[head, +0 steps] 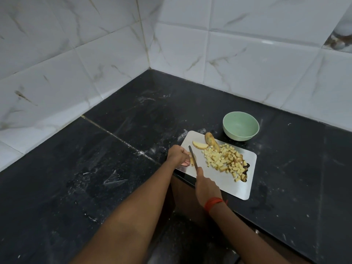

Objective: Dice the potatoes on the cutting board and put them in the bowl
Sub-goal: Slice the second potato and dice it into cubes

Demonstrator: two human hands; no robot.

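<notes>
A steel cutting board (228,184) lies on the black counter near its front edge. A pile of diced potato (225,161) covers the board's right half. Two larger potato slices (200,144) lie at the board's far end. My left hand (179,155) holds a small potato piece (192,160) down at the board's left edge. My right hand (204,187) grips a knife (192,156), whose blade rests against that piece. A pale green bowl (241,128) stands just beyond the board and looks empty.
The black stone counter (114,168) runs into a corner of white marbled wall tiles (171,44). The counter's front edge cuts in below the board, where my arms cross it. A red thread is tied round my right wrist.
</notes>
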